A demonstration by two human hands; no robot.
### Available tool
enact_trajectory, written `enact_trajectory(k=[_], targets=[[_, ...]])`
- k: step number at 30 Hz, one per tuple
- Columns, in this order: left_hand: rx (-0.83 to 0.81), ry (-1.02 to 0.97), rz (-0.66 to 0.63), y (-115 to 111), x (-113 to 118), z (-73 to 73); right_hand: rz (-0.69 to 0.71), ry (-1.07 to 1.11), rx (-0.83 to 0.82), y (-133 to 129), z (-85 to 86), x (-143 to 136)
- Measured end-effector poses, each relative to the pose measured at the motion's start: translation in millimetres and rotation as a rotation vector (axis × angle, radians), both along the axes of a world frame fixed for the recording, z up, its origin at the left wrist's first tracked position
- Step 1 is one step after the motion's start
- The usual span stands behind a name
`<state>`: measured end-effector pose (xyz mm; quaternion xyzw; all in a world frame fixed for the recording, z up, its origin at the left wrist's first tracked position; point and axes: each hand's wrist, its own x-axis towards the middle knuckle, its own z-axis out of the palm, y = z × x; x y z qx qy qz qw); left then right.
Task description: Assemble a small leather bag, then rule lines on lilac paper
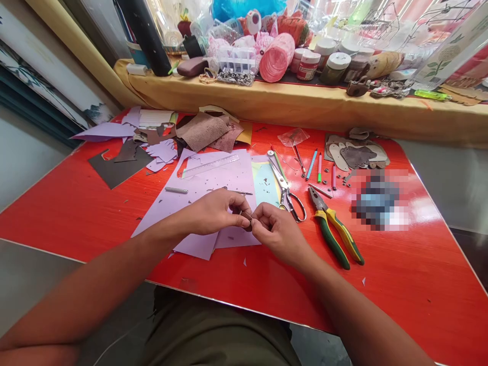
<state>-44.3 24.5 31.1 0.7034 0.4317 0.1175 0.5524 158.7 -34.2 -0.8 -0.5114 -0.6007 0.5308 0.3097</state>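
Note:
Both hands meet above the purple paper on the red table. My left hand pinches a small brown piece, mostly hidden by the fingers. My right hand is closed at the same spot, its fingertips touching a thin, needle-like item at the piece; what exactly it grips is too small to tell. Scissors with dark-rimmed handles lie just beyond my right hand. Right of them are pliers with green and yellow handles. A clear ruler and a silver tool rest on the paper.
Brown leather pieces and a dark sheet lie at the back left. Pens and small rings are right of the scissors. Cut leather shapes sit at the back right, near a blurred object. Jars line the ledge behind.

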Motion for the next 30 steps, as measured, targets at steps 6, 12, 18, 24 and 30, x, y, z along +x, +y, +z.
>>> enact_trajectory(k=[6, 12, 18, 24, 30], targets=[[-0.202, -0.177, -0.004, 4, -4, -15.4, 0.008, 0.02, 0.0, 4, -0.8, 1], [-0.387, -0.32, -0.009, 8, -4, -29.9, 0.015, 0.056, -0.031, 7, -1.2, 3], [-0.249, -0.217, -0.003, 4, -4, -21.3, -0.008, -0.001, -0.018, 4, -1.2, 0], [-0.208, -0.238, -0.011, 5, 2, -29.0, -0.026, 0.009, -0.018, 5, -7.4, 2], [-0.137, -0.244, 0.037, 9, 9, -38.9, -0.085, 0.04, -0.038, 13, -15.8, 7]])
